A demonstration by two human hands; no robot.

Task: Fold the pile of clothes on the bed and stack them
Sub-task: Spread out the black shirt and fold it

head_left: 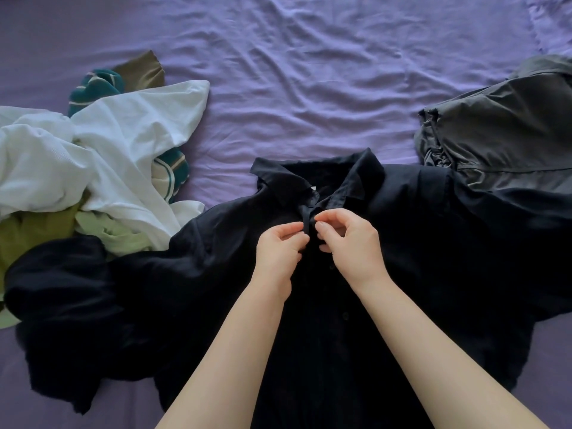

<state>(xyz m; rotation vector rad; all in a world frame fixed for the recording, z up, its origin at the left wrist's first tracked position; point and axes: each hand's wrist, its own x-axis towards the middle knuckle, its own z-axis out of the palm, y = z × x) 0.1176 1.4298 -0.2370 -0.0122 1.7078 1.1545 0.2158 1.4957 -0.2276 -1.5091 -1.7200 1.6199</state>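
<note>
Stretching across the purple bed (294,72), the black shirt (402,258) lies collar up between the unfolded pile (93,150) and a folded grey garment (501,125), left hand (280,252) and right hand (348,239) pinching its placket with curled fingers (325,226), apparently buttoning before sleeves fold in.

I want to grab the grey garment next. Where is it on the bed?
In the head view the grey garment lies folded at the right edge of the purple sheet, just beyond the black shirt, its near edge overlapping the shirt's right shoulder.
</note>
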